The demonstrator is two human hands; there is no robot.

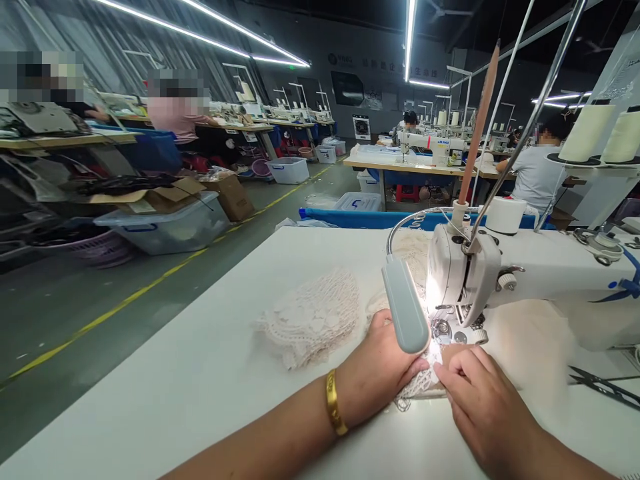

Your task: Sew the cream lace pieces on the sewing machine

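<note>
A white sewing machine [565,267] stands on the right, its needle area lit by a grey gooseneck lamp [406,307]. A piece of white lace [424,381] lies just in front of the presser foot. My left hand [377,373], with a gold bracelet at the wrist, grips the lace from the left, its fingers partly hidden by the lamp. My right hand [483,393] pinches the lace edge from the right with thumb and curled fingers. Left of my left hand rests a stack of cream lace pieces [315,313]. More lace [413,257] lies behind the lamp.
Black scissors [607,387] lie at the right on the white table [175,400]. Sheer beige fabric [530,340] sits beside the machine bed. Thread cones [587,133] stand at upper right. Beyond the table are a blue cloth trough [345,217], plastic bins [170,227] and people at other machines.
</note>
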